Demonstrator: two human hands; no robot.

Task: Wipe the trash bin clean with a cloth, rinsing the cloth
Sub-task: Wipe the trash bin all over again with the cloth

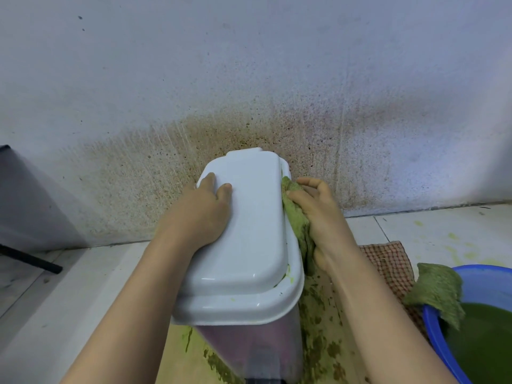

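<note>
Leaning at far left, a dark panel [25,195] stands against the stained wall [249,79]. Left hand [206,210] lies flat and spread on the white lid [249,231] of the trash bin [257,347], gripping nothing, just pressing down. Bin sits centre on the floor [55,300], close to the wall, green smears on its right side and on the floor beside it. Right hand [321,217] is closed around a green cloth [297,214], pushed against the bin's right upper edge under the lid rim. Checked rag [388,261] lies on the floor behind that wrist. Far right, second green cloth [435,292] hangs over the rim of a blue basin [437,342] holding green water [487,342].
</note>
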